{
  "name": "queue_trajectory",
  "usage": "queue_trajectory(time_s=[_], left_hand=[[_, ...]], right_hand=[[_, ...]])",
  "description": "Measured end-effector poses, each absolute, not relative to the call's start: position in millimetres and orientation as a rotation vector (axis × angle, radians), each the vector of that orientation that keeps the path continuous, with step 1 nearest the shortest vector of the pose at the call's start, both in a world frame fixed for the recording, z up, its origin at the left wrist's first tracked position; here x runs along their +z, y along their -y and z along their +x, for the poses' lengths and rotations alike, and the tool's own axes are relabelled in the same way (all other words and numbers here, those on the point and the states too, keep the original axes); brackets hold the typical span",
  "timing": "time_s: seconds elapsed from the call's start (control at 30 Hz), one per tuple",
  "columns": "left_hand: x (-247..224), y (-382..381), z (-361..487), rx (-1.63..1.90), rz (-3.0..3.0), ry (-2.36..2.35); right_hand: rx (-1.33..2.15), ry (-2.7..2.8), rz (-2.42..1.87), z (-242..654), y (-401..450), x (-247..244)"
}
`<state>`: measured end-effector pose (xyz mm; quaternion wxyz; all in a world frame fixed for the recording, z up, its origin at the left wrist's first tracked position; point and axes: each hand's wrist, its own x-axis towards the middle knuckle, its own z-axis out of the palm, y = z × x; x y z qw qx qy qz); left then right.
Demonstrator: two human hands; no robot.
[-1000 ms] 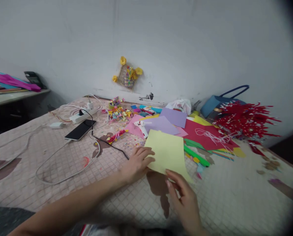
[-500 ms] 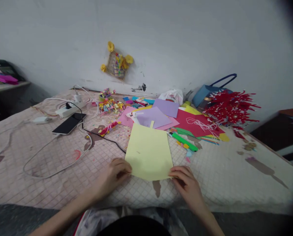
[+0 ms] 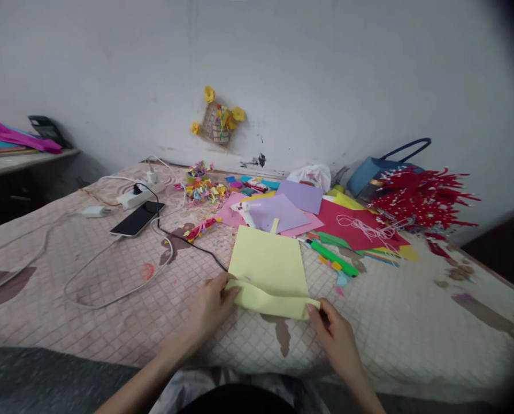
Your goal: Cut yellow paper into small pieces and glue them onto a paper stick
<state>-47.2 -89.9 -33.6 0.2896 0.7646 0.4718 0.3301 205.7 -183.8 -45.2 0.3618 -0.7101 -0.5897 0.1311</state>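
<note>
Far left on the bed lie a phone (image 3: 137, 219) and power strip (image 3: 137, 197), their cable (image 3: 188, 244) trailing toward the middle. The left hand (image 3: 211, 307) reaches forward, palm down, fingers pinching the near-left corner of the yellow sheet (image 3: 269, 267). That sheet lies flat in front of the person, its near edge lifted into a fold. The right hand (image 3: 337, 339) pinches the near-right corner. Just beyond are purple paper (image 3: 278, 211), a green marker (image 3: 334, 259), red paper (image 3: 352, 224) and red tassels (image 3: 421, 198).
</note>
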Motion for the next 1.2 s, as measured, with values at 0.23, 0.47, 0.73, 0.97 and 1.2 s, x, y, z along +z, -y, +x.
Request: queue_trajectory(time_s=[0.23, 0.47, 0.73, 0.97, 1.2], left_hand=[[-33.5, 91.2, -46.4, 0.899, 2.051, -1.415], [-29.6, 87.2, -45.0, 0.824, 2.188, -1.427], [-29.5, 84.4, -59.3, 0.903, 1.911, -1.165], [-29.8, 87.5, -52.4, 0.893, 1.939, -1.352], [-25.7, 89.1, -48.5, 0.856, 2.121, -1.469]], right_hand=[[0.127, 1.529, -1.946, 200.4, 178.7, -49.3], [0.063, 1.546, -1.995, 198.4, 176.9, -53.1], [0.112, 1.526, -1.968, 200.0, 179.8, -51.8], [0.052, 1.517, -2.025, 196.5, 176.7, -46.8], [-0.021, 1.566, -2.093, 195.7, 171.9, -45.1]])
